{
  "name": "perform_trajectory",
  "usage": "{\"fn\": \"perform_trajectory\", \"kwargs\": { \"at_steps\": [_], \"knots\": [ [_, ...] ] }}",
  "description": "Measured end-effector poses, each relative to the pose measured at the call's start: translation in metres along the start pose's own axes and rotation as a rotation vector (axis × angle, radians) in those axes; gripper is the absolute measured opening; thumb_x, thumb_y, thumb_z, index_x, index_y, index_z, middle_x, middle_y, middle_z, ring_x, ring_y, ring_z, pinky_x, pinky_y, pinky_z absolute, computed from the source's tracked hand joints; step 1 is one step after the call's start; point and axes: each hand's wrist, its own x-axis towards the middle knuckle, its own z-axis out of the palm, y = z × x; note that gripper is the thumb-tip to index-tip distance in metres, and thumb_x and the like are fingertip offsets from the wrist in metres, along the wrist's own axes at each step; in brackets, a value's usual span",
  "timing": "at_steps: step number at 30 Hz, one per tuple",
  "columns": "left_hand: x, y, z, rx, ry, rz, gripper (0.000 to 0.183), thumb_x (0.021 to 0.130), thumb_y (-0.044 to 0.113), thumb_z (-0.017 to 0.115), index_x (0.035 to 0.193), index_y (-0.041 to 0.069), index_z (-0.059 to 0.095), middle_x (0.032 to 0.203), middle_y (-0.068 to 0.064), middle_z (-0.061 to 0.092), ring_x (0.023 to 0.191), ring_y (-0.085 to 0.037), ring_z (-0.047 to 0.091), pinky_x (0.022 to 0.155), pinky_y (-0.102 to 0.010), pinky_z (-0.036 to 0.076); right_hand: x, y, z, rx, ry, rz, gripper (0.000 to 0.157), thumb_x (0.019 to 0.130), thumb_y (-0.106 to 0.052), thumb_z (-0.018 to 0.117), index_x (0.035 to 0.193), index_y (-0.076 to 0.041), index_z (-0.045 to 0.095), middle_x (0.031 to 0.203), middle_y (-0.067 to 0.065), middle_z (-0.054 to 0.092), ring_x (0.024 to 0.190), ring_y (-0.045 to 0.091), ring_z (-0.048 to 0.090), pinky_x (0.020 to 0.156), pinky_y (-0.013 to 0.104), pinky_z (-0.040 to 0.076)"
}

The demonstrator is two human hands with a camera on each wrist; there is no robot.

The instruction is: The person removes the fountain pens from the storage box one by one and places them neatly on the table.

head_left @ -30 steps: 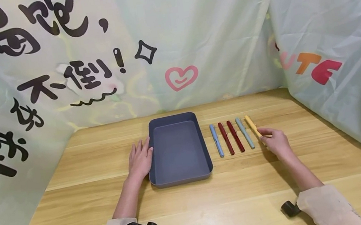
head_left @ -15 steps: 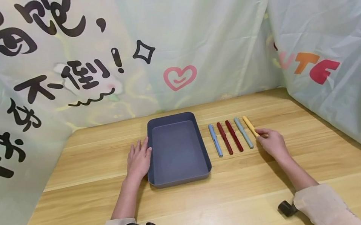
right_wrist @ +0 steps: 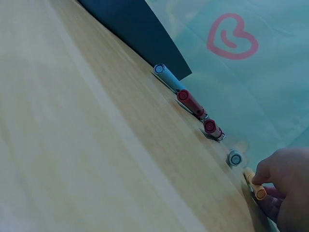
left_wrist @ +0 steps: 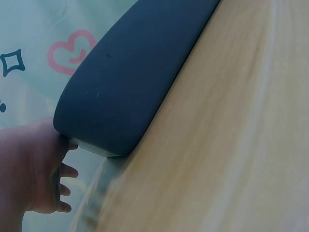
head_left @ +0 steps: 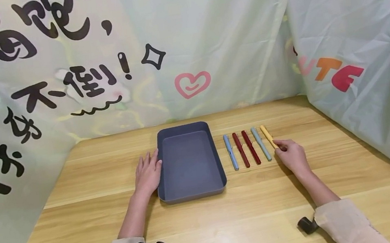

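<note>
My left hand (head_left: 147, 173) rests beside the dark blue-grey rectangular tray (head_left: 194, 197), fingers extended and touching its left wall. In the left wrist view the tray's outer wall (left_wrist: 116, 87) fills much of the picture, with the hand (left_wrist: 34, 169) at its far corner. On the right, my right hand (head_left: 292, 156) pinches a yellow pen (head_left: 268, 136) by its near part between thumb and fingers. The right wrist view shows the pen's end (right_wrist: 260, 194) poking out under the thumb. The yellow pen slants next to a grey-green pen (head_left: 261, 144), the last of the row.
Left of the grey-green pen lie two dark red pens (head_left: 241, 150) and a blue pen (head_left: 231, 152), roughly parallel, right of the tray. All are on a wooden table (head_left: 202, 231). Printed cloth (head_left: 236, 42) hangs behind and along both sides.
The head view has shifted slightly. My right hand, pinching the yellow pen throughout, has moved a little left towards the grey-green pen. My left hand and the tray stay put.
</note>
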Motion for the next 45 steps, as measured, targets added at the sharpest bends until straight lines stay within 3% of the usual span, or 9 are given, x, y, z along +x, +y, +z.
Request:
{"fn": "perform_trajectory", "kwargs": {
  "at_steps": [15,45],
  "knots": [
    [0.0010,-0.0014,0.0015,0.000,-0.006,0.005,0.050,0.101,0.029,0.028,0.148,0.015,0.019,0.148,-0.023,0.013,0.133,-0.044,0.001,0.106,-0.054,0.004,-0.0014,0.0035,0.0013,0.020,0.006,-0.039,0.029,0.083,0.003,0.054,0.110,0.011,0.061,0.103,0.029,0.056,0.087,0.038,0.059,0.071,0.047,0.049],
    [0.0003,0.0012,-0.0005,-0.002,-0.019,-0.011,0.050,0.101,0.028,0.027,0.148,0.014,0.018,0.148,-0.023,0.013,0.133,-0.044,0.001,0.105,-0.055,0.004,-0.0002,0.0034,0.0004,0.006,0.011,-0.041,0.028,0.084,0.004,0.055,0.110,0.011,0.062,0.101,0.028,0.057,0.085,0.037,0.059,0.070,0.045,0.049]
  ]
}}
